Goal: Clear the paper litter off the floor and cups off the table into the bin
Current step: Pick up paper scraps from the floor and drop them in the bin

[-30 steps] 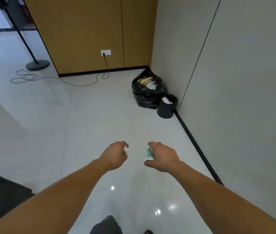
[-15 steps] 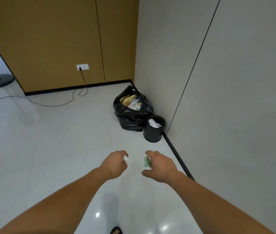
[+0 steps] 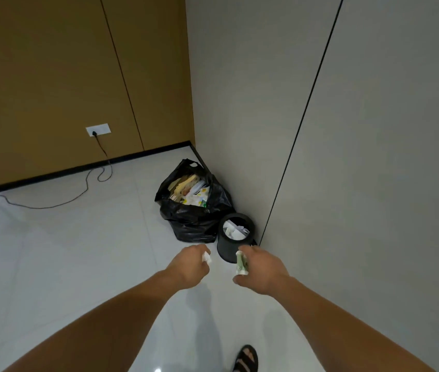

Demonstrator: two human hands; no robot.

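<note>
1. I am watching the left hand (image 3: 190,267) curling its fingers round a small white paper scrap (image 3: 207,257). The scrap is poking out at the fingertip end of the fist, and the back of the hand is facing up.
2. The right hand (image 3: 262,269) is gripping a crumpled green-and-white paper wad (image 3: 241,264) between its thumb and curled fingers. The wad is standing roughly upright on the hand's inner side.
3. Both hands are hanging above the floor (image 3: 79,251), side by side with a gap between them, and the forearms are reaching in from the lower edge of my view.
4. The bin (image 3: 225,253), round and black, is standing on the floor just beyond the right hand. The fingers are overlapping its lower wall in my view, and I cannot tell whether they are touching it.
5. White crumpled papers (image 3: 236,230) are lying inside the bin and showing through its open top.
6. A black rubbish bag (image 3: 199,221) is sitting right against the bin's left side, its mouth gaping and showing yellow and white packaging.
7. Bin and bag are sitting in the corner, close to the grey wall (image 3: 374,157) on the right, and a brown panelled wall (image 3: 52,76) is running behind them.
8. A white socket (image 3: 98,129) is sitting low on the brown wall, with a dark cable (image 3: 87,189) plugged in and trailing leftward across the floor.
9. A foot in a dark sandal (image 3: 245,358) is showing at the bottom edge.
</note>
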